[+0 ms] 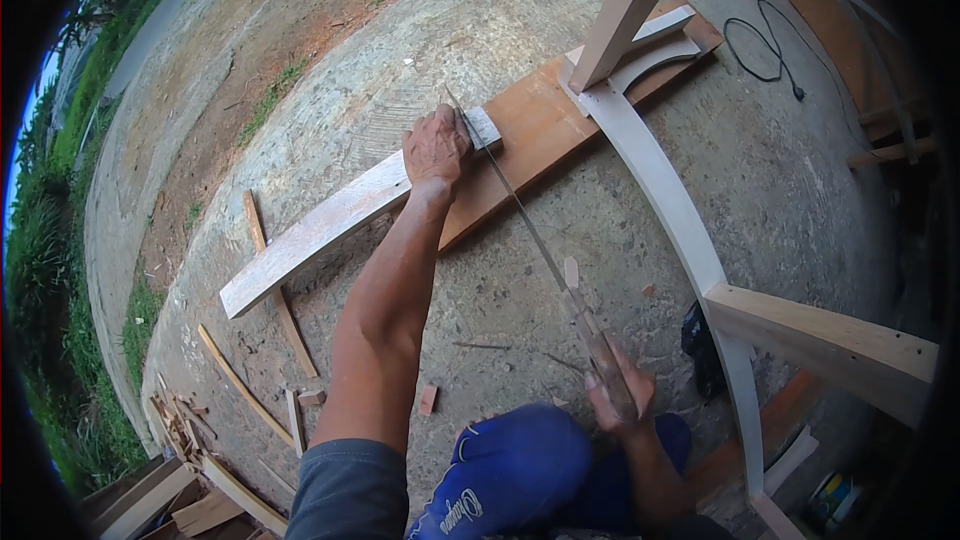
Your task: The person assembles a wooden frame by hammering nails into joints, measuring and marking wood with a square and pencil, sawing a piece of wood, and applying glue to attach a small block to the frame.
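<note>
Head view: a person crouches on a concrete slab (560,70), blue-trousered knees at six o'clock.
Curved frame: a pale bent timber frame (670,200) sweeps from one o'clock down to five o'clock, with straight posts joined to it.
Brown board: a long reddish board (545,130) lies under the work, running from centre toward one o'clock.
Pale plank: the whitish plank (320,230) rests across the brown board, its long axis running from eight o'clock up to its cut end near the centre, at twelve o'clock of the forearm.
Left hand: the left hand (436,148) presses flat on the plank's end, fingers curled down over the wood, just beside the blade.
Handsaw: the handsaw (530,240) runs from five o'clock up to the plank's end, crossing the plank's axis; its tip pokes beyond the plank.
Right hand: the right hand (620,402) is clenched round the saw's handle, well apart from the plank; the left is the nearer hand.
Offcuts: thin wood strips (275,295) and scraps lie at seven o'clock.
Cable: a black cable (765,45) coils at one o'clock.
</note>
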`<move>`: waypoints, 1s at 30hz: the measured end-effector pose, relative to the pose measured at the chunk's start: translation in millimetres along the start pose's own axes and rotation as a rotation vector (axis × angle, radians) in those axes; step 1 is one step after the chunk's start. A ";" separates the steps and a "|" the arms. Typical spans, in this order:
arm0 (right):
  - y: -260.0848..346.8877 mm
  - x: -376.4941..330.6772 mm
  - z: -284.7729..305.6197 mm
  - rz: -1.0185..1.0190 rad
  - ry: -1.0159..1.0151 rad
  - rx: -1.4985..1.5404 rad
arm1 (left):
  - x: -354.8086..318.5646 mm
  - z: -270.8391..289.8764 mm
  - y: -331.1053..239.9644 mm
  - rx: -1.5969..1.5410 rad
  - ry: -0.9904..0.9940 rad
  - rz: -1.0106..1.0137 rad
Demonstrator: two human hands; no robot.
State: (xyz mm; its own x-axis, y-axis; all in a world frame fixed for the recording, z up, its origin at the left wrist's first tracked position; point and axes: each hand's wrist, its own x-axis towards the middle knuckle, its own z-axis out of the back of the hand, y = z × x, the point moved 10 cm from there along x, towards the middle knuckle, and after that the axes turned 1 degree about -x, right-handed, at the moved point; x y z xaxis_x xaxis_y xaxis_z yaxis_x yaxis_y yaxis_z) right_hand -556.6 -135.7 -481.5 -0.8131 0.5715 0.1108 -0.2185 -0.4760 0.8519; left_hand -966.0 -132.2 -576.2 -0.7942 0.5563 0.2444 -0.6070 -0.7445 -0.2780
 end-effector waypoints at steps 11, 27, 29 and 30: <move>2.8 137.4 -48.4 0.045 -0.103 0.136 | 5.0 -5.8 -11.0 -0.011 0.010 -0.001; -16.6 87.5 -47.0 0.087 -0.107 0.095 | 7.9 -6.2 0.6 0.011 0.040 0.026; -25.4 -3.1 -18.2 0.105 -0.004 -0.200 | 5.7 -4.1 0.6 0.013 0.052 0.029; -31.2 -47.2 -4.7 0.134 0.011 -0.254 | 6.8 2.3 -10.3 -0.015 0.049 0.027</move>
State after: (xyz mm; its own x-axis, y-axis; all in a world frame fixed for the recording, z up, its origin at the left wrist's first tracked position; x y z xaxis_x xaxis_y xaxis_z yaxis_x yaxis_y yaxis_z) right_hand -513.9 -151.0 -515.7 -0.8493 0.4858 0.2067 -0.2358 -0.6994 0.6747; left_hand -965.1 -121.6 -569.5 -0.8103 0.5540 0.1912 -0.5857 -0.7539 -0.2976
